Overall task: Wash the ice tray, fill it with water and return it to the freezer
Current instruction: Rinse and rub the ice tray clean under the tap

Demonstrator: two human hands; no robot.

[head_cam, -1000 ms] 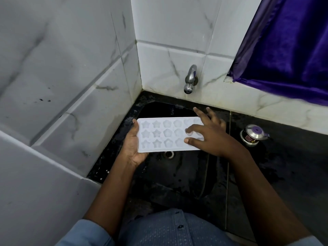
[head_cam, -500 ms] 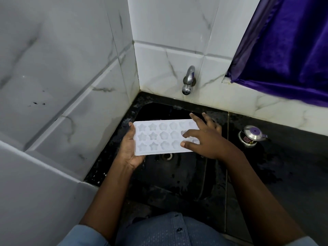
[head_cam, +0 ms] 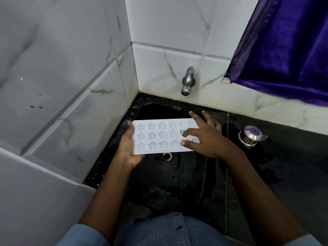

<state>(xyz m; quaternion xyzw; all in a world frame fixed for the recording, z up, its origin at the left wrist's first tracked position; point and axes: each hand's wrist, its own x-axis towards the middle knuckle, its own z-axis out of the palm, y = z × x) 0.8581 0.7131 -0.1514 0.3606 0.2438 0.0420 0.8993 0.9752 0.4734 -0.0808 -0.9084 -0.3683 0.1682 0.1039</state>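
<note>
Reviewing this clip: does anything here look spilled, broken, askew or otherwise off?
Nothing stands out. The white plastic ice tray looks whole and roughly level over the black sink, the left hand gripping its end, the right hand resting fingers on it. No water runs from the steel wall tap.

One ice tray (head_cam: 156, 151), three rows of moulds: six star moulds (head_cam: 152, 134) at its nine o'clock end, six flower moulds (head_cam: 163, 134) beside them, the rest partly covered. Two hands, the left hand (head_cam: 127, 148) at nine o'clock of the tray and the right hand (head_cam: 204, 139) at three. One tap (head_cam: 187, 80) at twelve, one drain (head_cam: 166, 156) at six, one lidded metal pot (head_cam: 251, 136) at three, one purple curtain (head_cam: 284, 50) at two.
</note>
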